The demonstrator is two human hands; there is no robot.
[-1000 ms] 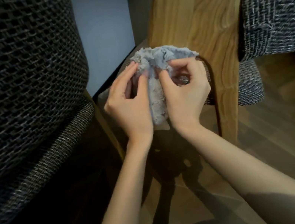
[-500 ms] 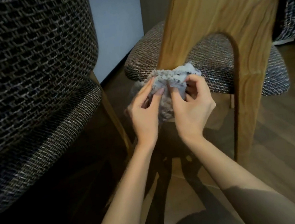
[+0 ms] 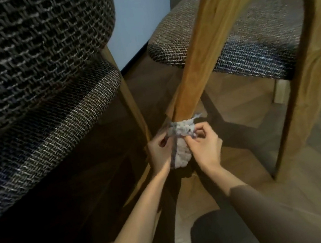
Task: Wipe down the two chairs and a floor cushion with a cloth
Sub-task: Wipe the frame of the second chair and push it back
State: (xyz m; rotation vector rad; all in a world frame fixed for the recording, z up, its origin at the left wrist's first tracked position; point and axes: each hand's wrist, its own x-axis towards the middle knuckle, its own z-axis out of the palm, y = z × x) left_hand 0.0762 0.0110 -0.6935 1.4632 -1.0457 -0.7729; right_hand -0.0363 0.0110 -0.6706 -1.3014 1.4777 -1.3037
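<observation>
A pale grey-blue cloth (image 3: 182,147) is wrapped around the bottom of a light wooden chair leg (image 3: 195,68). My left hand (image 3: 159,151) grips the cloth's left side, and my right hand (image 3: 205,145) pinches its right side, both low near the floor. That leg belongs to the right chair, whose tweed seat (image 3: 248,43) shows behind the frame. A second chair with a dark woven backrest (image 3: 26,48) and seat (image 3: 53,145) fills the left. No floor cushion is in view.
Another wooden leg (image 3: 308,86) of the right chair's arched frame stands to the right. The left chair's thin leg (image 3: 128,97) is close to my left hand. A wood floor (image 3: 320,158) lies below, and a pale wall (image 3: 136,8) stands behind. My dark knee (image 3: 217,237) is at the bottom.
Both hands have slid the cloth down the wooden leg from its upper part to near the floor, and my view has dropped lower with them.
</observation>
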